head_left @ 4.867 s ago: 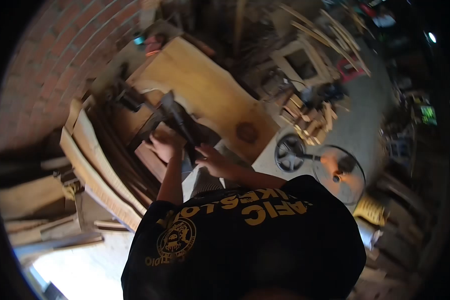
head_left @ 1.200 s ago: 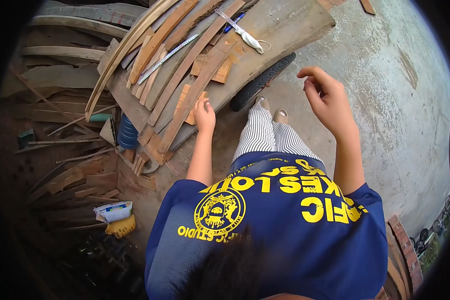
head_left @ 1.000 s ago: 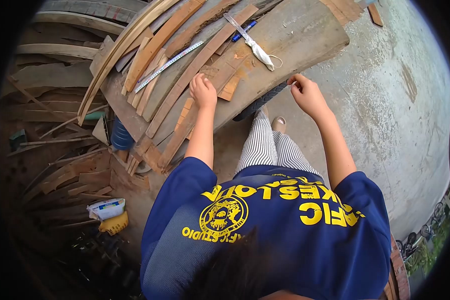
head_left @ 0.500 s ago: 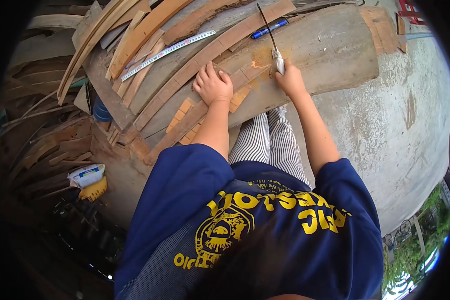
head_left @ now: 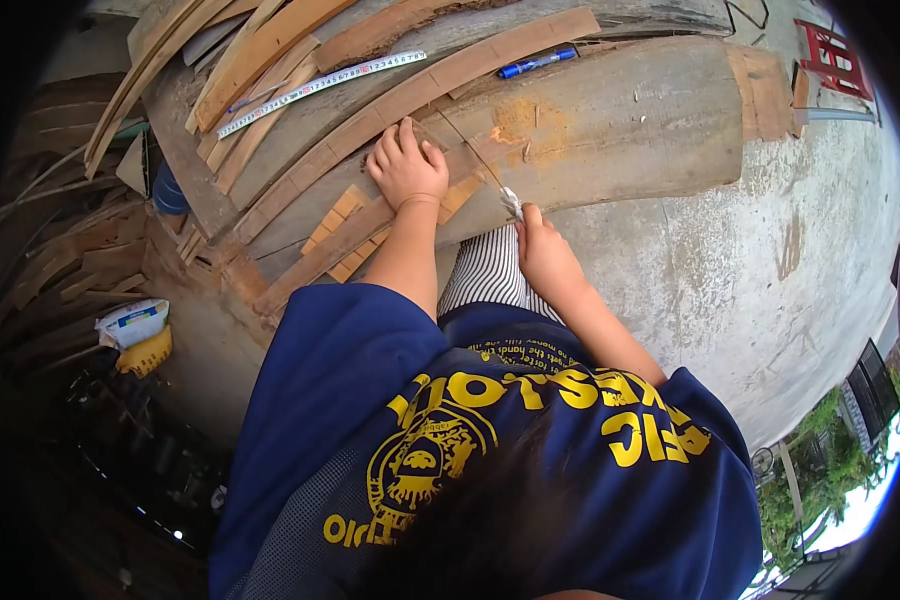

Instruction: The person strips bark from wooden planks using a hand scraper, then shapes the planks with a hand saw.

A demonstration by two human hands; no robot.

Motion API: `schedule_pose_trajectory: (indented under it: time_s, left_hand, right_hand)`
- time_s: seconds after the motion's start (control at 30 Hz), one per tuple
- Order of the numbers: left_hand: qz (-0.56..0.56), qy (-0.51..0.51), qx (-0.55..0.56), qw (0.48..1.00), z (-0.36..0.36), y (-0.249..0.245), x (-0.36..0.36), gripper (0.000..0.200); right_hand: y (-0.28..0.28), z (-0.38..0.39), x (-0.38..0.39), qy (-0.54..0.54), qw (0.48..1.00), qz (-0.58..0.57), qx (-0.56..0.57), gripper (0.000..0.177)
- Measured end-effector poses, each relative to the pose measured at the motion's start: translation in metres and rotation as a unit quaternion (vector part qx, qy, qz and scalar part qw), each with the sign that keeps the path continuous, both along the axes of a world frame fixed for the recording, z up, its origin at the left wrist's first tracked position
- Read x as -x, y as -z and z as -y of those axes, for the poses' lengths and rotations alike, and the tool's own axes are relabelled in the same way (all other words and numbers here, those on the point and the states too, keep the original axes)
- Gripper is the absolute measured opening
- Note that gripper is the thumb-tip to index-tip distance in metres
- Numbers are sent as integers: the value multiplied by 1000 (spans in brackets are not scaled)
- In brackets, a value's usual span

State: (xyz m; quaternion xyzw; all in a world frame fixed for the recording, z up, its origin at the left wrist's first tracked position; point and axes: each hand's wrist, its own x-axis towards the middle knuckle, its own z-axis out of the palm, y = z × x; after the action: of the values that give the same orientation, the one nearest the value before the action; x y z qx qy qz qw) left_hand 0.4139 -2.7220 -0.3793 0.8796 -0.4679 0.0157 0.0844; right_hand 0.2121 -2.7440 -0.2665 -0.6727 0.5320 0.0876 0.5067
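My right hand [head_left: 550, 250] is closed round the white-wrapped handle of a small hand saw [head_left: 511, 203]. Its thin blade slants across a wooden strip [head_left: 365, 225], just right of my left hand [head_left: 407, 170]. That hand lies on the strip with its fingers spread and thumb apart, pressing from above. Under the strip are small orange-brown wood blocks [head_left: 348, 205]. All of this rests on a broad weathered plank [head_left: 630, 120], with orange sawdust [head_left: 538, 118] beyond the blade. A long curved strip with pencil marks [head_left: 320, 155] runs just beyond my left fingers.
A blue marker [head_left: 537, 63] lies on the plank, and a measuring tape [head_left: 320, 92] stretches across boards at the upper left. Curved timber offcuts [head_left: 260, 60] are piled there. A white and yellow bag [head_left: 135, 335] sits on the left. Concrete floor [head_left: 700, 270] extends to the right.
My right hand has pulled the saw toward my body and to the left. The blade, earlier raised and pointing away, now lies across the strip. My left hand stays on the wood.
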Motion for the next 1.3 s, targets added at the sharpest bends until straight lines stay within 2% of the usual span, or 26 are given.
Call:
schedule_pose_trajectory:
  time_s: [0.1,0.37,0.57,0.77,0.9,1.03,1.13,1.3]
  left_hand:
    - [-4,-3,-6,1000,0,1,0,43]
    - [-19,-23,-2,1000,2,0,1,43]
    - [-40,-35,-15,998,2,0,0,43]
    - [-38,-38,-16,998,4,-1,0,42]
    - [-28,-36,-13,999,4,-1,0,41]
    - [-13,-26,-1,1000,4,3,0,41]
    - [-16,-30,3,999,3,4,0,41]
    - [-13,-28,-1,1000,2,4,0,42]
  right_hand:
    - [-10,-3,4,-18,999,-41,0,23]
    - [-34,-11,8,-20,999,-37,-31,17]
    - [11,-6,-5,-27,999,-38,19,15]
    - [-34,-25,21,-51,996,-67,-13,17]
    - [-14,-36,28,-29,998,-57,10,19]
    - [2,-54,21,-35,999,-1,-28,18]
    - [6,-54,23,-16,999,-4,-32,18]
    - [12,-38,33,9,999,-44,27,20]
